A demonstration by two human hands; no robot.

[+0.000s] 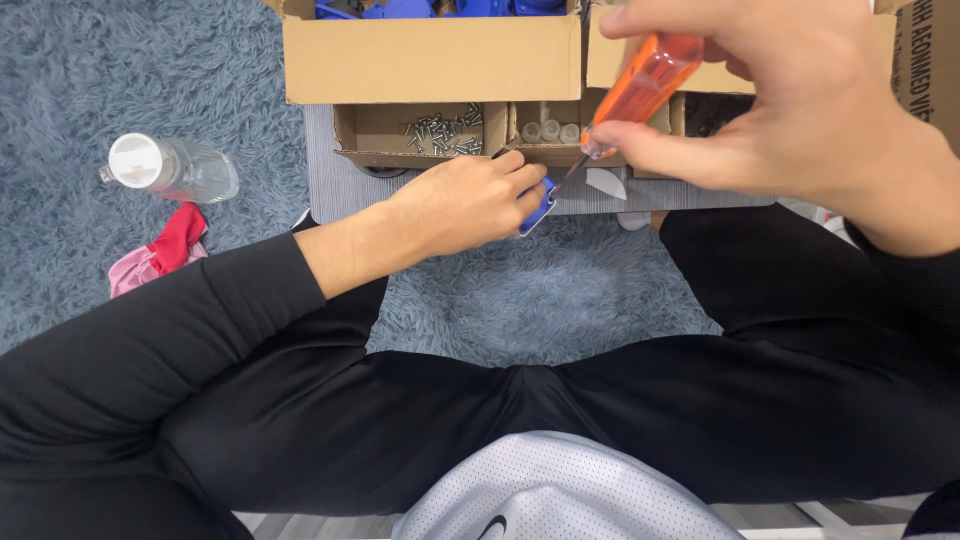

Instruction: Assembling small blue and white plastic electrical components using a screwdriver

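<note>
My left hand (465,200) is closed around a small blue plastic part (541,206), pressing it against the edge of a grey board (330,180). Only a corner of the blue part shows past my fingers. My right hand (800,110) grips an orange-handled screwdriver (645,80), tilted down to the left, with its thin metal tip meeting the blue part.
Small cardboard trays hold silver screws (440,133) and pale cylindrical pieces (550,130). A bigger cardboard box (430,60) behind holds blue parts. A clear bottle with a white cap (175,168) and a red-pink cloth (160,255) lie on the grey shag rug at left. My legs are crossed below.
</note>
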